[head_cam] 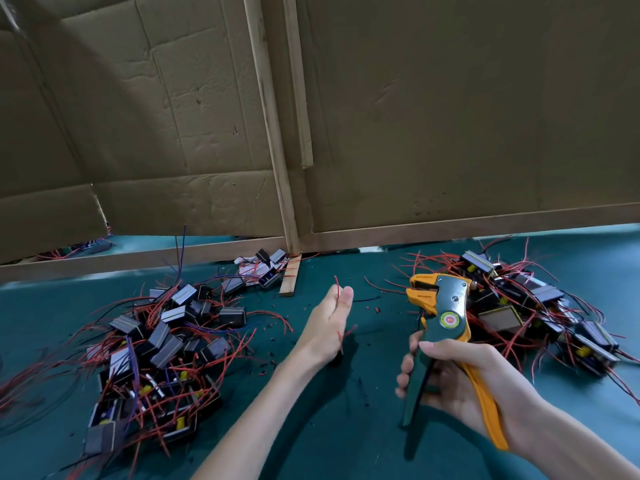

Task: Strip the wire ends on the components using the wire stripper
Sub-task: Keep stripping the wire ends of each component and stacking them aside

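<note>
Step in hand: presenting a wire to the tool. Your left hand (329, 320) pinches a thin red wire (336, 284) at the fingertips, end poking up; any component on it is hidden behind the palm. Your right hand (453, 375) wraps the wire stripper (441, 306) handles, which aren't squeezed, and the jaws look parted, apart from the wire.

Next: feed the tip into the orange plastic nose, then squeeze. The wire's limp, so pinch it near the end.

Components are small grey-black blocks with red leads, in a left pile (156, 341) and a right pile (540, 299) on the teal cloth-like mat (346, 427). Insulation scraps (372, 309) lie between.
</note>
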The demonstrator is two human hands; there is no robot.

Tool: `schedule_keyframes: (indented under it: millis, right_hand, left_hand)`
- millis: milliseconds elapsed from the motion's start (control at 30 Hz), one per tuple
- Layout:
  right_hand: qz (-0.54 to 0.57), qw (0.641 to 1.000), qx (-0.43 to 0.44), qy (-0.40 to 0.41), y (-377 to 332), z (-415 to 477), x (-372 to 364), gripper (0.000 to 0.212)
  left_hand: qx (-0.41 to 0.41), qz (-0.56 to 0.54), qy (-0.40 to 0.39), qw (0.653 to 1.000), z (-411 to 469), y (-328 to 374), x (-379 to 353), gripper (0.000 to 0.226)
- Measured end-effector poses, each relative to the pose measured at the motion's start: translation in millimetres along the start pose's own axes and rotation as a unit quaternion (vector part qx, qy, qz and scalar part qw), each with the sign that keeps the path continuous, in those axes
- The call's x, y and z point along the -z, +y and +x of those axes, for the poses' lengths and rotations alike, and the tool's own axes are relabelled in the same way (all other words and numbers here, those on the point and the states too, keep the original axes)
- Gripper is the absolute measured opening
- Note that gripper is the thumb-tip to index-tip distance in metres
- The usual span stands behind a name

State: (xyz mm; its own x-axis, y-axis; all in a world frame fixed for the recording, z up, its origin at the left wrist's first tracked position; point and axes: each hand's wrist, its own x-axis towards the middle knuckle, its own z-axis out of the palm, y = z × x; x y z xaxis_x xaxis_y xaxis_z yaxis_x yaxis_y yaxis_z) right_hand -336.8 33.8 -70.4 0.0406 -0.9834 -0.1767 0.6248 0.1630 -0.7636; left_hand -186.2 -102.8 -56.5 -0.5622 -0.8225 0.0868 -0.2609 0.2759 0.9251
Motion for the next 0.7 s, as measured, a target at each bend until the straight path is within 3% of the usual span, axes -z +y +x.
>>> schedule_keyframes:
  millis: [167,267,500,700]
  right_hand:
    - [-0.015,1.0,0.015,-0.001,-1,1,2,0.038]
    - [-0.035,0.999,0.02,-0.011,0,2,4,0.042]
    - [-0.081,0.994,0.053,-0.058,-3,1,5,0.042]
    - [-0.102,0.989,0.059,-0.093,-4,-3,0,0.038]
  left_hand:
    - [-0.065,0.114,0.049,0.99,-8,8,2,0.045]
    - [-0.096,0.071,0.064,0.991,-5,21,7,0.044]
    - [-0.182,-0.018,0.001,0.983,-7,53,18,0.025]
    - [-0.172,-0.035,-0.001,0.984,-12,63,14,0.013]
